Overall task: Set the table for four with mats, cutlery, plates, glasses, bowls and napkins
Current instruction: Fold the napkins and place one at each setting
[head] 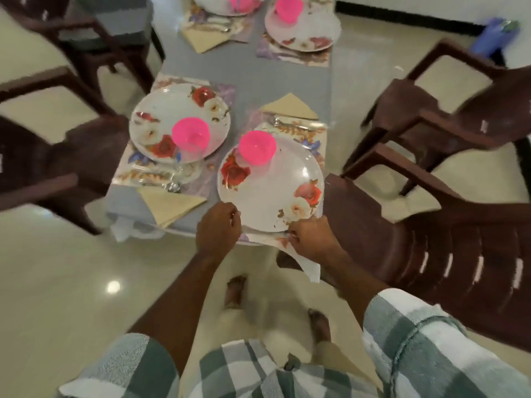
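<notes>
Four brown plastic chairs [448, 179] ring a small grey table [275, 81], two on each side. Table stands on pale glossy floor tiles [71, 282].

Four place settings on the table, each a floral mat with a white rose-patterned plate and a pink bowl on the plate.
- Near right plate [273, 188]: sits on its mat [304, 133], near edge overhanging the table's near edge. Pink bowl [257, 146] at the plate's far left rim.
- Near left plate [178, 122]: pink bowl [190, 135] on its near side, seemingly over a clear glass; blurred, cannot tell for sure.
- Far two settings partly cut off at the top of view.

Beige napkins folded in triangles: one [169, 205] at the near left corner, one [290, 106] just beyond the near right mat, one [204, 38] by the far left setting. Cutlery [287, 122] lies on the near right mat beside its napkin; details blurred.

Left hand [218, 228]: fingers curled, fingertips at the near left rim of the near right plate, pinching it.
Right hand [310, 239]: fingers curled at the plate's near right rim, where the mat edge pokes out beneath; whether it grips plate or mat, cannot tell.

Person's checked sleeves and bare feet at bottom of view.
</notes>
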### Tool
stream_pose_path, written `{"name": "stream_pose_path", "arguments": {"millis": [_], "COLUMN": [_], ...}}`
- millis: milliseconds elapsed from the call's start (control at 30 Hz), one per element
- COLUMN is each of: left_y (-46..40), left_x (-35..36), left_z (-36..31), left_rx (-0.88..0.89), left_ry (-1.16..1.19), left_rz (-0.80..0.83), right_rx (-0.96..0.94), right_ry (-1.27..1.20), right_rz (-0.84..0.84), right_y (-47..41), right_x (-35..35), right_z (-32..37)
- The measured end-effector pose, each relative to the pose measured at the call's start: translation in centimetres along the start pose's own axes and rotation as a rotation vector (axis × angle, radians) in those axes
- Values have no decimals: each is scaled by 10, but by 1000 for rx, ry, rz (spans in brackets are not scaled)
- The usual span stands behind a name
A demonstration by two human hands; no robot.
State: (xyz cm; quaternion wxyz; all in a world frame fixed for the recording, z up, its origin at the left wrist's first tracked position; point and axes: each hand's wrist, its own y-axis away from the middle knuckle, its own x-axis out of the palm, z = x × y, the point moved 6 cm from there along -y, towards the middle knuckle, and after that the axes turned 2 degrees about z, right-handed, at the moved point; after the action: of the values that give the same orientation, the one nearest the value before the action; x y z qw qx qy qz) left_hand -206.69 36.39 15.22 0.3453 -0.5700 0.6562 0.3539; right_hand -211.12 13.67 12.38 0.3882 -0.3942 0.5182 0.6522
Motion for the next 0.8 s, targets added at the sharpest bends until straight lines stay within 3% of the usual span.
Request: {"name": "stream_pose_path", "arguments": {"millis": [167,333,800], "left_y": [65,115,128], "left_x": [23,42,63], "left_z": [-7,-16,-14], "left_rx": [-244,-448,-558], "left_ry": [-4,22,21], "left_rz": [-133,-205,-157], "right_rx": [-216,-300,-365], "right_ry": [45,-4,140], "right_rz": [-131,-167,-191], "right_y": [7,1,-6], "right_x": [17,22,36], "right_z": [-13,-16,-3]}}
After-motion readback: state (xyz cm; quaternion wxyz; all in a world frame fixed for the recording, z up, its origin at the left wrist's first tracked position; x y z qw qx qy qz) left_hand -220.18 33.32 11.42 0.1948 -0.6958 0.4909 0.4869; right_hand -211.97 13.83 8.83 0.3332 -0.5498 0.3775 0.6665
